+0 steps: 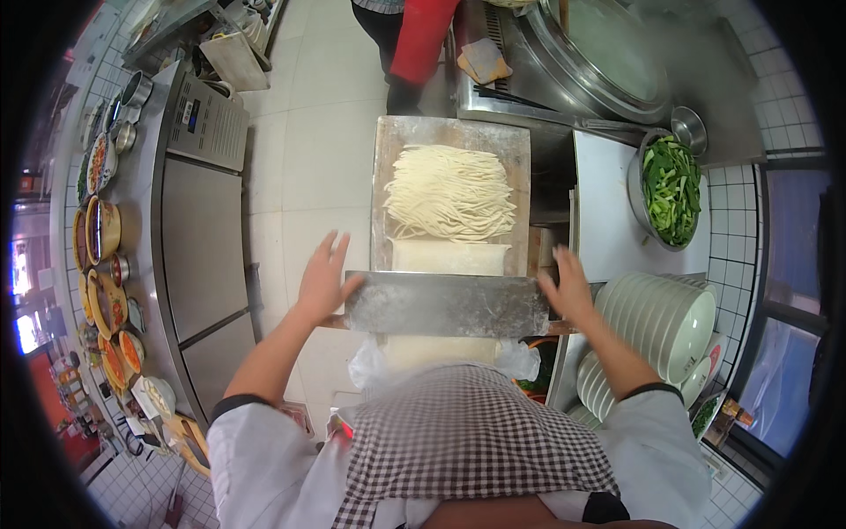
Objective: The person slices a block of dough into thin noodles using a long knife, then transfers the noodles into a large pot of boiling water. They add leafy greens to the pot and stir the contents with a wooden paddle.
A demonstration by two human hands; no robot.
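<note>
A wide two-handled metal knife (446, 305) lies crosswise over a sheet of dough (449, 258) in front of me. My left hand (325, 274) is at its left end, fingers spread, thumb by the blade's corner. At the other end my right hand (567, 284) has its fingers apart and its thumb near the blade. The palms' undersides are hidden, so whether they rest on the wooden handles cannot be told. Beyond the blade, cut noodles (453, 192) cover a floured wooden board (456, 130). More dough (439, 350) shows on my side of the blade.
A steel bowl of chopped greens (671, 192) stands on a white surface at right, with stacked white bowls (654, 330) nearer me. A large steaming pot (615, 53) is at upper right. A person in a red garment (423, 40) stands beyond the board. A steel counter (149, 218) runs along the left.
</note>
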